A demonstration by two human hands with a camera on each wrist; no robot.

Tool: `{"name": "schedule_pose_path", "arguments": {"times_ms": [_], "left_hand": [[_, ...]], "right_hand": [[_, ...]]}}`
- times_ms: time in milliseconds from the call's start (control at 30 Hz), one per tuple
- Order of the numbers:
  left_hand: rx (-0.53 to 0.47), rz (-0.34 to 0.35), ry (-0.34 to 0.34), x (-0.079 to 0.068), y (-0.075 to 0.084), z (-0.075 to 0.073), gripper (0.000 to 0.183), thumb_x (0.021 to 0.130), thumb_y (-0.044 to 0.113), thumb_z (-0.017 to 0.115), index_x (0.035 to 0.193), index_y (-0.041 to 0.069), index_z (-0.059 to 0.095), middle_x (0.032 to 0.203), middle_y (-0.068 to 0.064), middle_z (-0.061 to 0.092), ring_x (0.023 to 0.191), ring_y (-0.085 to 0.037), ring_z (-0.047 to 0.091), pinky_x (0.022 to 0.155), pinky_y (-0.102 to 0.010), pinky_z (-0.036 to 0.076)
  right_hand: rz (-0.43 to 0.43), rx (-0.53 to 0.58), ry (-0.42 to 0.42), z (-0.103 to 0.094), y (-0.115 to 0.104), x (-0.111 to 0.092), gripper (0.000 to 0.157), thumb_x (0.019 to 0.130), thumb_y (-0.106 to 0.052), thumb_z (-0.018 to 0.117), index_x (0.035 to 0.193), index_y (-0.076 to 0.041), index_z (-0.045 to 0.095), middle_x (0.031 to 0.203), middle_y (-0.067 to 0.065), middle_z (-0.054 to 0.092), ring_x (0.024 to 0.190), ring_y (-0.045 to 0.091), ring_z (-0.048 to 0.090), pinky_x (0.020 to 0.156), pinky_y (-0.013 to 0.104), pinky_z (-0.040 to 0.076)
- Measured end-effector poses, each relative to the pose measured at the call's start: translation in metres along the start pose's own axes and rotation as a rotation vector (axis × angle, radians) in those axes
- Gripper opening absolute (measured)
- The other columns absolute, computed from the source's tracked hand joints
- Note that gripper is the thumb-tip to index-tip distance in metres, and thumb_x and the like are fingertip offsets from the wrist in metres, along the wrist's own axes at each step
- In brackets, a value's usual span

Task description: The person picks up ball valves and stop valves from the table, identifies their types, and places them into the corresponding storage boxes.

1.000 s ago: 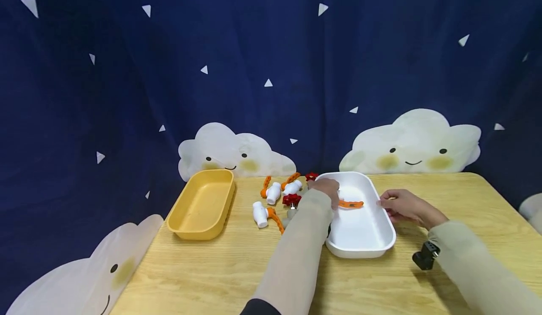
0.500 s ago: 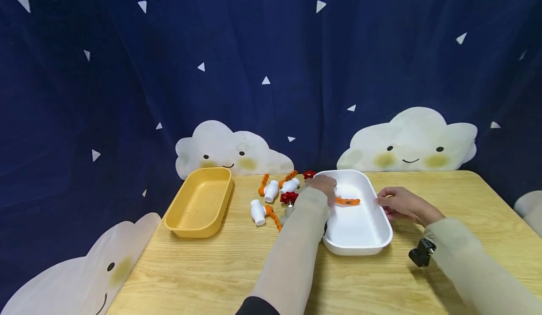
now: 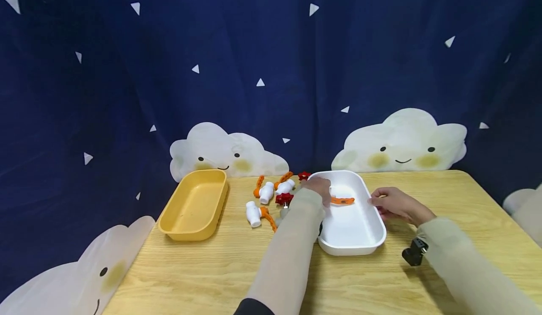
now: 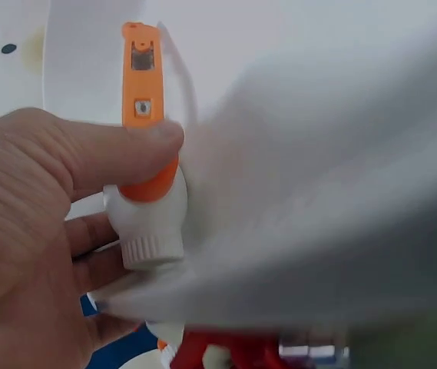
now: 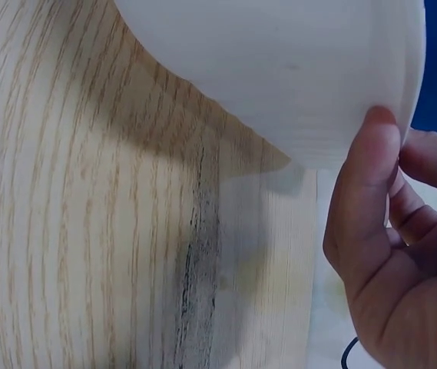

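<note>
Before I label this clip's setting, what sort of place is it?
Probably a staged tabletop workspace; the wider room is out of view. A wooden table stands before a blue cloud-print curtain, with valves lying between a yellow tray and a white tray.

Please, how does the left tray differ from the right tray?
Colour: the left tray is yellow, the right tray white.
Contact: the right hand holds the right tray's rim; no hand touches the left tray.
Both are open-topped, with rounded corners.
</note>
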State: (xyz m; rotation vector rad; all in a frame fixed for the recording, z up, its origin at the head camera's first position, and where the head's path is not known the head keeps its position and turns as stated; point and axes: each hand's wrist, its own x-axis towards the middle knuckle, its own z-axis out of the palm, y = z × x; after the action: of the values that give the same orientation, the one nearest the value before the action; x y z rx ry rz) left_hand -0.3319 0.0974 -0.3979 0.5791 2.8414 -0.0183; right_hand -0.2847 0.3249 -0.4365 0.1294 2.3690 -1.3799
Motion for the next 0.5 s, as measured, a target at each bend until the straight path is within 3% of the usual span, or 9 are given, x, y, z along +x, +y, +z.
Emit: {"name": "schedule_pose_path", "arguments": {"times_ms": [267,500], "left_hand": [[0.025,-0.058,0.005,0.007,0.002,0.007,0.041,0.091,0.03,0.068,0.131,0.027,0.061,0.133,0.007,0.063,0.121,-0.013,0.055,0.107,-0.039,0.043],[0.007,-0.045,0.026,0.028,-0.001,0.015,0.041,0.091,0.036,0.066,0.131,0.029,0.059,0.134,0.008,0.061,0.121,-0.013,0.055,0.11,-0.04,0.042]], "right_hand": [[0.005,-0.02,0.002,0.003,0.0,0.004,0.027,0.101,-0.019,0.053,0.117,0.003,0.053,0.079,0.002,0.056,0.065,0.009,0.056,0.06,0.025,0.056],[0.023,-0.041,0.012,0.002,-0.001,0.004,0.027,0.101,-0.019,0.053,0.117,0.003,0.053,0.083,0.003,0.056,0.067,0.01,0.056,0.062,0.026,0.056]]}}
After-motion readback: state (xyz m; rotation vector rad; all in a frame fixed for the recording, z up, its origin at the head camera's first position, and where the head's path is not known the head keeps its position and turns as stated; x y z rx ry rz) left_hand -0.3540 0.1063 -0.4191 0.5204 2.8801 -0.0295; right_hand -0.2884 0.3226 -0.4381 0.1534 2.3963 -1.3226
